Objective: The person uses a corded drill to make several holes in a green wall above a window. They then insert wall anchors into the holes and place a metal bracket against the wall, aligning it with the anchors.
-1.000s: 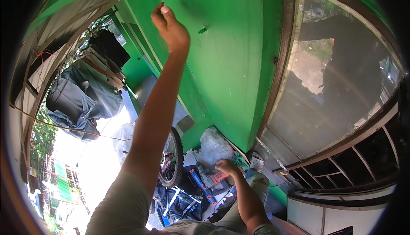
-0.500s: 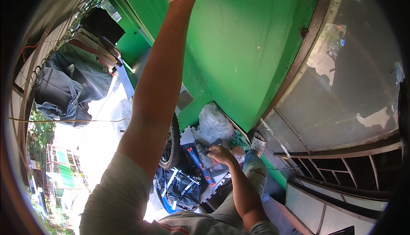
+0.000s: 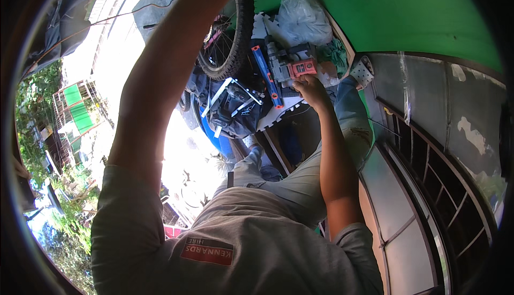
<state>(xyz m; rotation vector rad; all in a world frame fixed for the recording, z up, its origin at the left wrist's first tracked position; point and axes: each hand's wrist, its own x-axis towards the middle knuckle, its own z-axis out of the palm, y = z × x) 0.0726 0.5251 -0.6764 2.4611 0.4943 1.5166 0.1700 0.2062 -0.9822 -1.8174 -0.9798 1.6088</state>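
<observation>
My right hand (image 3: 311,92) is closed at the rear end of a grey and red power drill (image 3: 280,65), its fingers curled against the tool's lower part. The exact grip is partly hidden. The drill lies with its chuck pointing away from me. Just left of it rests a blue spirit level (image 3: 267,78) with orange ends. My left arm (image 3: 160,64) stretches up past the top edge, so the left hand is out of sight.
A bicycle wheel (image 3: 247,27) stands left of the level. Beyond the drill are a clear plastic bag (image 3: 305,19) and green cloth (image 3: 337,54). A black bag (image 3: 249,118) lies nearer me. A green panel (image 3: 417,16) and framed panes (image 3: 396,236) close off the right.
The view has tipped down, bringing my torso and legs into sight. My left hand has left the view at the top. The drill's red part now shows beside my right hand.
</observation>
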